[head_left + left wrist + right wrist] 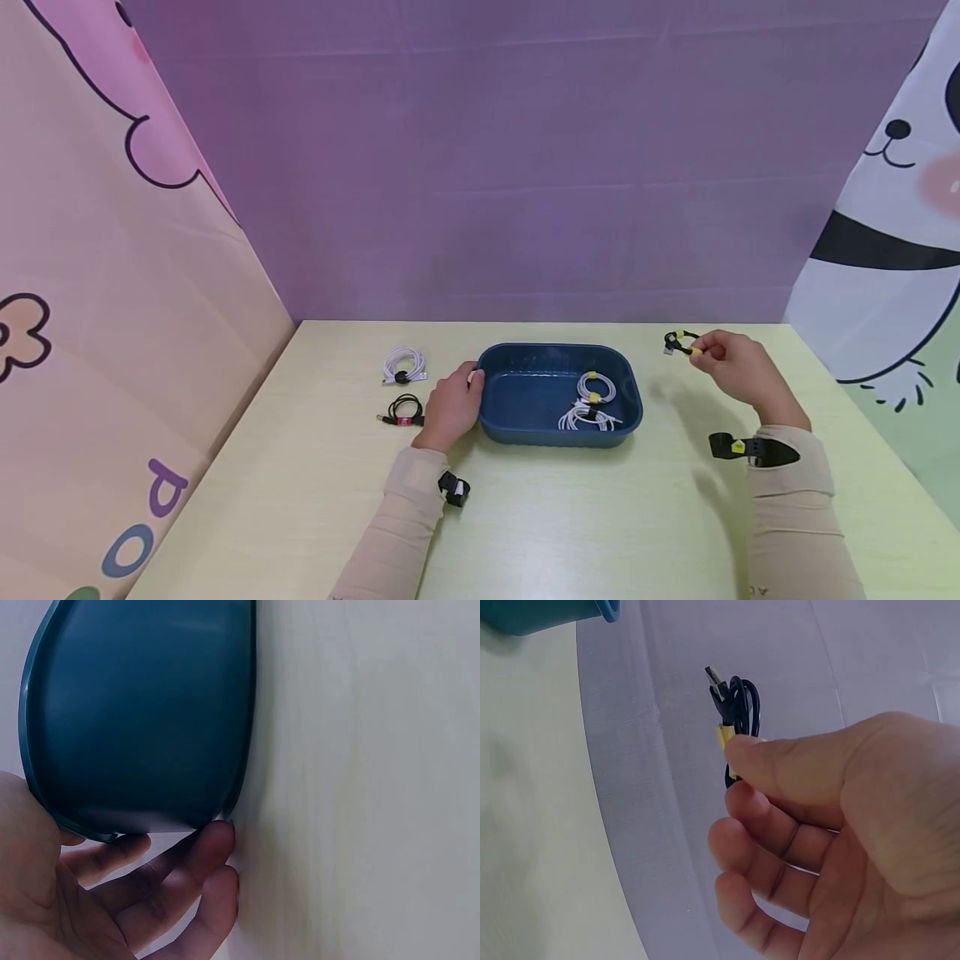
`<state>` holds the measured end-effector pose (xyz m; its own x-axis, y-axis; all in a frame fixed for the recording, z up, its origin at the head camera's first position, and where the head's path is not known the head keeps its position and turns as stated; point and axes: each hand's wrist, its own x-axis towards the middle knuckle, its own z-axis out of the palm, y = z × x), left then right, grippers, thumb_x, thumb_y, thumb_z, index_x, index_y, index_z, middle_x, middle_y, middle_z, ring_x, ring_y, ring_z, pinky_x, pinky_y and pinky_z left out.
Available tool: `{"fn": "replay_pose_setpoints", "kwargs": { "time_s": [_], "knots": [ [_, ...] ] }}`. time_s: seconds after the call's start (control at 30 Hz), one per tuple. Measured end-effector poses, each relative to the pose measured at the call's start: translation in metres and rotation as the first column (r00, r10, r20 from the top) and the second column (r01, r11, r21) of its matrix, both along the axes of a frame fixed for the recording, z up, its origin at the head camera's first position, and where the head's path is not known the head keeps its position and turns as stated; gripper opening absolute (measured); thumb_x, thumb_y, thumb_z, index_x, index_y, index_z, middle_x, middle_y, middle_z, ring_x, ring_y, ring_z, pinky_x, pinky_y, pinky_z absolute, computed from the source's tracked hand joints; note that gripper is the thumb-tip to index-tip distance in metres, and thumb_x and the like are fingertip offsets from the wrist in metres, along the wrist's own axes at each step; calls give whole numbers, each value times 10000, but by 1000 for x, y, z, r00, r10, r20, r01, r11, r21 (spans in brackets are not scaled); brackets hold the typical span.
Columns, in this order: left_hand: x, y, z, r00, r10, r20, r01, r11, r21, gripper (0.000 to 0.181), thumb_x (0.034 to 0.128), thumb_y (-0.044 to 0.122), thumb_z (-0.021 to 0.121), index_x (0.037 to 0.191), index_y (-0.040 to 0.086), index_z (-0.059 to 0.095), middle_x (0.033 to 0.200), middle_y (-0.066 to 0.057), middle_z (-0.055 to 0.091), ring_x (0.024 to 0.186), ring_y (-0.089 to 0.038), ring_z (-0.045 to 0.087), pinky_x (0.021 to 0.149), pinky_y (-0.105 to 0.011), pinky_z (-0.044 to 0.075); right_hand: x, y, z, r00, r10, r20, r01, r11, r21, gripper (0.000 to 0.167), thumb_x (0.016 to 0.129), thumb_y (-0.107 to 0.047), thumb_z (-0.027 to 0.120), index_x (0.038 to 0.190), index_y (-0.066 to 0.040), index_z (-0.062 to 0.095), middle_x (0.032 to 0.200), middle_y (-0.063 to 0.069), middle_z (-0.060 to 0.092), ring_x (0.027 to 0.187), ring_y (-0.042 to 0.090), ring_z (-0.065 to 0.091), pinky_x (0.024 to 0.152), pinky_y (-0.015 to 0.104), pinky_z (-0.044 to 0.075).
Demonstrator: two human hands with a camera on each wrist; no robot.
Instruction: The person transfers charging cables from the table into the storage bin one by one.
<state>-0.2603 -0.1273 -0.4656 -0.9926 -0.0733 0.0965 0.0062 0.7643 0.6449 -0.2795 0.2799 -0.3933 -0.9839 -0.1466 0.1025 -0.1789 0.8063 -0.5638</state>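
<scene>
My right hand (738,375) pinches a coiled black USB cable (742,705) between thumb and forefinger, up off the table to the right of the blue plastic bin. Yellow ties bind this coil, and its metal USB plug points away from the fingers in the right wrist view. At the left end of the blue bin (555,436), my left hand (452,410) grips the rim and outer wall; the left wrist view shows its fingers (210,851) bent against the outside. Inside the bin's right half lie a white coiled cable with yellow ties (597,387) and another white cable bundle (588,415).
Left of the bin, a white coiled cable (405,365) lies behind a black coiled cable with a red tie (405,408). A purple cloth (480,167) hangs behind the pale table (555,533), with printed cloths on both sides.
</scene>
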Motion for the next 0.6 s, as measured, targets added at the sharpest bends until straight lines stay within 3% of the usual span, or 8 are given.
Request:
{"fn": "replay_pose_setpoints", "kwargs": {
  "time_s": [0.6],
  "knots": [
    [0,1,0,1000,7,12,-7,1000,-1,423,1095,363,446,1419,131,591,1146,-144,755,941,-332,720,745,-458,551,0,-12,4,999,34,5,-34,999,-4,186,1002,-148,629,1107,6,637,888,91,650,793,193,540,702,329,419]
  ]
}}
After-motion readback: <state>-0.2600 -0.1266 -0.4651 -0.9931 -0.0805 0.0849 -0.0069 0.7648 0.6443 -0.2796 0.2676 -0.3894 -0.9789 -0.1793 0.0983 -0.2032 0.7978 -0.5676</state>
